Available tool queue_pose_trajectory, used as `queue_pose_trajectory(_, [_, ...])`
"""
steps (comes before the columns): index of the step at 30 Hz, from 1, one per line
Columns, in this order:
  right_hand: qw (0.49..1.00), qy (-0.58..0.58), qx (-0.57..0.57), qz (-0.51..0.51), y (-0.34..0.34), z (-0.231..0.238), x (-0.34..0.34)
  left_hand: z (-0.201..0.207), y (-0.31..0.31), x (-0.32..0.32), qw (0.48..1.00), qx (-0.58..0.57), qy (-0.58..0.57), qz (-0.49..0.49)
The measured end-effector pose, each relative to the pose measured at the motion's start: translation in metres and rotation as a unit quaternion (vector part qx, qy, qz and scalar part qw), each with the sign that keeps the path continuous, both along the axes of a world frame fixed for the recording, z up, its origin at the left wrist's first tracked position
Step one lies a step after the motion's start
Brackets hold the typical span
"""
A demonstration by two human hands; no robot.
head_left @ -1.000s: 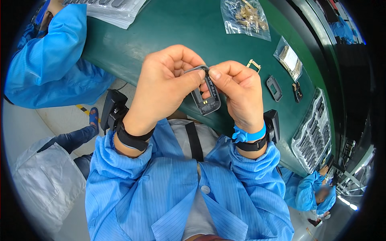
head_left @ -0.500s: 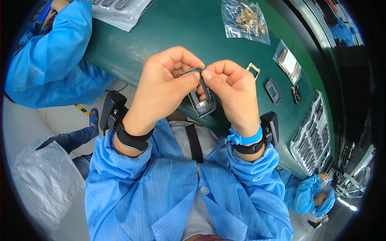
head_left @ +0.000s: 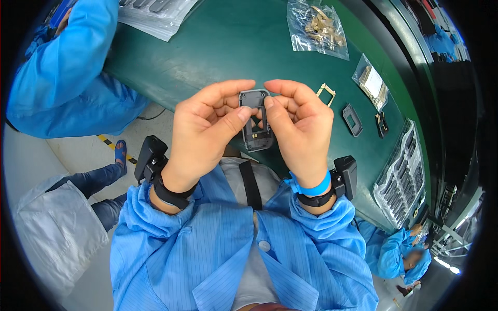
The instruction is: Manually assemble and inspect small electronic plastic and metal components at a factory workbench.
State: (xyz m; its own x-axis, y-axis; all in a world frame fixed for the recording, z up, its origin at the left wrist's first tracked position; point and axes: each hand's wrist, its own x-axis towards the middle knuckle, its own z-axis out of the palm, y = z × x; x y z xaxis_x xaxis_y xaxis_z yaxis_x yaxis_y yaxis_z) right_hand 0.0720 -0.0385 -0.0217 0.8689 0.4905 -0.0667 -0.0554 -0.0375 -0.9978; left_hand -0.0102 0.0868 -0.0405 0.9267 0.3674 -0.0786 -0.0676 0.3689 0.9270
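Observation:
A grey plastic housing [head_left: 254,97] with a rectangular window is held upright between my two hands above the near edge of the table. My left hand [head_left: 202,127] grips its left side, with the thumb on the face and the index finger arched over the top. On its right side my right hand [head_left: 303,122] has its thumb pressed to the upper edge, the index finger lifted above the corner. Small gold-coloured contacts show in the lower part. The fingers behind the housing are partly hidden.
On the green table [head_left: 233,46], to the right, lie a thin gold-coloured frame [head_left: 332,99], a similar grey housing [head_left: 356,131], small black parts [head_left: 382,125], two clear bags [head_left: 327,31] of parts and a filled plastic tray [head_left: 399,179]. A co-worker's blue sleeve [head_left: 67,62] is at left.
The housing has turned from tilted to upright, its face now toward me. Both index fingers have lifted off its top edge, and the left thumb has slid lower.

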Motion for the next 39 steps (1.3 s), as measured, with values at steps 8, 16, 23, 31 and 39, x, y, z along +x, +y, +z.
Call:
queue_pose_trajectory(8, [0.997, 0.021, -0.018, 0.07, -0.004, 0.003, 0.007, -0.004, 0.006, -0.003, 0.998, 0.045, -0.033, -0.036])
queue_pose_trajectory(16, [0.997, 0.024, -0.006, 0.067, -0.001, 0.002, 0.007, -0.006, 0.007, -0.002, 0.998, 0.02, -0.036, -0.043])
queue_pose_trajectory(23, [0.997, 0.066, -0.018, 0.032, -0.001, 0.005, 0.004, -0.005, -0.001, -0.017, 0.998, -0.048, -0.002, -0.028])
queue_pose_trajectory(31, [0.987, 0.123, 0.012, 0.105, -0.005, 0.007, 0.013, -0.002, 0.001, -0.017, 0.999, -0.04, -0.009, -0.033])
queue_pose_trajectory(39, [0.978, 0.162, 0.017, 0.13, -0.002, 0.013, 0.015, 0.001, 0.004, -0.016, 0.998, -0.012, -0.002, -0.068])
